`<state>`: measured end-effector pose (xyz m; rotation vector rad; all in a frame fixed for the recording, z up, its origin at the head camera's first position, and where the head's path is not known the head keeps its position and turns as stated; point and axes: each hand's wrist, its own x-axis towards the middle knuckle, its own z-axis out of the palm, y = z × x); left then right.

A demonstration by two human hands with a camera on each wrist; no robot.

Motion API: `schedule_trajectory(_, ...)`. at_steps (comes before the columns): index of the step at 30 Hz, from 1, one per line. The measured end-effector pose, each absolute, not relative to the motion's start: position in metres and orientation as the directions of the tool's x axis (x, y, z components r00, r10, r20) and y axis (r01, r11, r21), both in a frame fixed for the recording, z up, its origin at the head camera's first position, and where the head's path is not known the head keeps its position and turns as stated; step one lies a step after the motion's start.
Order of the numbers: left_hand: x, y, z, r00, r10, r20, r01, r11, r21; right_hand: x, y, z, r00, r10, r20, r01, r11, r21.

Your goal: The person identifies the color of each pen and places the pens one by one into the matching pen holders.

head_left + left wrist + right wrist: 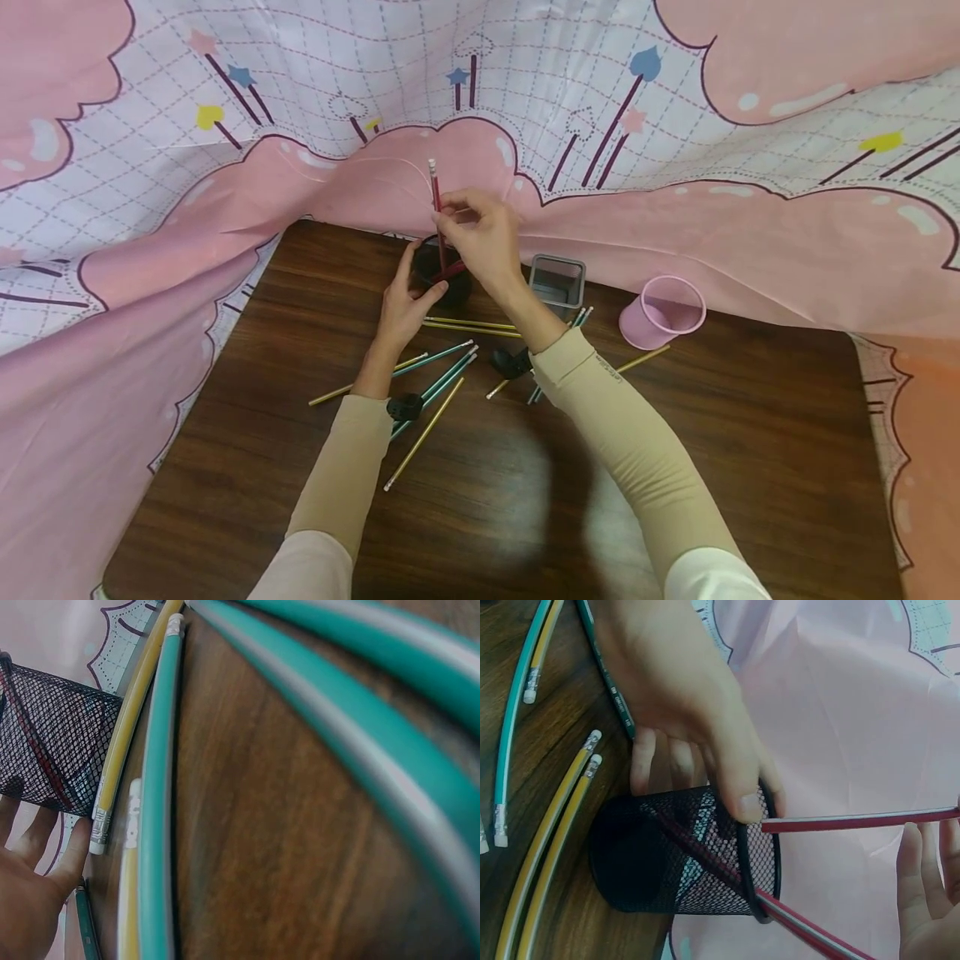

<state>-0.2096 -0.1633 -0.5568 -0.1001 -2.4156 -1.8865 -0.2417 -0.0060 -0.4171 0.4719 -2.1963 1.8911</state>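
A round black mesh pen cup stands near the table's back edge. My left hand grips it, thumb at the near side of the rim and fingers around the far wall. Above the cup, my right hand pinches a red pencil by its upper part. That pencil is nearly upright, eraser end up, with its lower end inside the cup's mouth. Another red pencil leans slantwise in the cup, its upper part beyond the rim. The mesh shows its lower part in the left wrist view.
A grey square mesh holder and a pink cup stand right of the black cup. Yellow pencils and teal pencils lie scattered under and between the forearms. A patterned pink cloth hangs right behind the table.
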Motion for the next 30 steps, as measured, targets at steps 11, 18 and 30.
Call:
schedule_trajectory(11,-0.197,-0.160,-0.532,-0.993,0.028,0.113,0.117,0.210,0.971,-0.236,0.004,-0.426,-0.962,-0.117,0.246,-0.254,0.058,-0.965)
schedule_trajectory(18,-0.203,-0.161,-0.547,-0.995,0.016,0.100,0.101,0.253,0.962,-0.214,0.018,-0.405,-0.946,-0.077,0.315,-0.323,0.134,-0.937)
schedule_trajectory(30,-0.209,-0.163,-0.552,-0.995,0.021,0.101,0.102,0.267,0.958,-0.190,0.048,-0.396,-0.918,-0.041,0.395,-0.395,0.208,-0.895)
